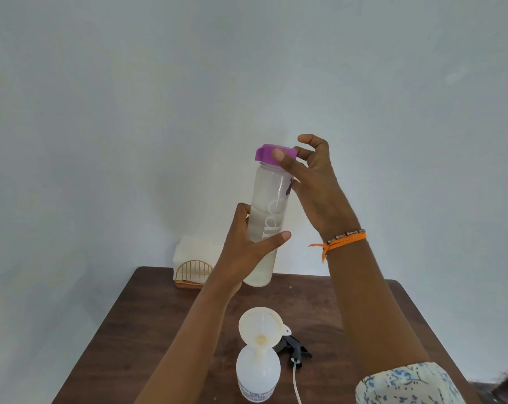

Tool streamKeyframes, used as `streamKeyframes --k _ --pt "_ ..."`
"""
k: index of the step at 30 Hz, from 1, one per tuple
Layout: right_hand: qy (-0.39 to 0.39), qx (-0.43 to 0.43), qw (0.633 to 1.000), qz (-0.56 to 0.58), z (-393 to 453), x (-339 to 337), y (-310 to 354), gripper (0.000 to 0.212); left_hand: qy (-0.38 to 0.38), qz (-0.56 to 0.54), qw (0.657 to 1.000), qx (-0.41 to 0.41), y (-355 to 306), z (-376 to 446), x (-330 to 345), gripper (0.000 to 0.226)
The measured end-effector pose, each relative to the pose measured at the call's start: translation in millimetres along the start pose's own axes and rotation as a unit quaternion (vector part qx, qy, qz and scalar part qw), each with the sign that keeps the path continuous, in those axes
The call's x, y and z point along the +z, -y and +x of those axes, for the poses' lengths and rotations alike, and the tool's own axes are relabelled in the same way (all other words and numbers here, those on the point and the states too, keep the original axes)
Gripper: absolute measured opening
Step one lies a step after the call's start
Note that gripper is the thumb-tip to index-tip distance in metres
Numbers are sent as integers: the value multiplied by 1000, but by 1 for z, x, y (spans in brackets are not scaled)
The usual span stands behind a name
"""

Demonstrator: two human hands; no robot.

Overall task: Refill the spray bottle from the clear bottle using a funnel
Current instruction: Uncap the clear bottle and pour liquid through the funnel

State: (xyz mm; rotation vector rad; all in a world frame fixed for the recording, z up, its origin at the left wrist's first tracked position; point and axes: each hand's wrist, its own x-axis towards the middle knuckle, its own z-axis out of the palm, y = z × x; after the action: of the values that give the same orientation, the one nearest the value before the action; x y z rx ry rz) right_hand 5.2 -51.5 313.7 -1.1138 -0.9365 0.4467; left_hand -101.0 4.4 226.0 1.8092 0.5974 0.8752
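So the left hand is gripping the clear bottle around its lower half, holding it upright in the air above the far end of the counter. The right hand is pinching the purple cap, thumb in front and fingers curling behind. Down near the front, the spray bottle is standing with the white funnel sitting in its neck, and the black sprayer head is lying just beside it.

left hand holds clear bottle; right hand grips purple cap
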Motion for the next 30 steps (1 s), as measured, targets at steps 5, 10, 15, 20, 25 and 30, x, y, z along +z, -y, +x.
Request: streamKeyframes --k 5,10,15,20,25,30 --pt "-5 -48 999 14 -3 4 0 51 -20 8 1000 6 -6 -1 4 52" --pt "45 -39 997 52 -5 2 2 42 -22 17 1000 4 -8 -2 5 51" --pt "-43 -76 995 -44 -8 13 1 61 -24 31 999 1 -10 -5 7 52" --pt "-12 -60 998 25 -7 8 -3 51 -26 21 999 -13 -12 -6 7 54" --pt "-2 -57 998 -1 -4 10 -3 53 -27 23 999 -13 -13 -4 7 54" --pt "-52 -76 995 -48 -4 14 -7 63 -24 26 999 -11 -15 -5 7 51"
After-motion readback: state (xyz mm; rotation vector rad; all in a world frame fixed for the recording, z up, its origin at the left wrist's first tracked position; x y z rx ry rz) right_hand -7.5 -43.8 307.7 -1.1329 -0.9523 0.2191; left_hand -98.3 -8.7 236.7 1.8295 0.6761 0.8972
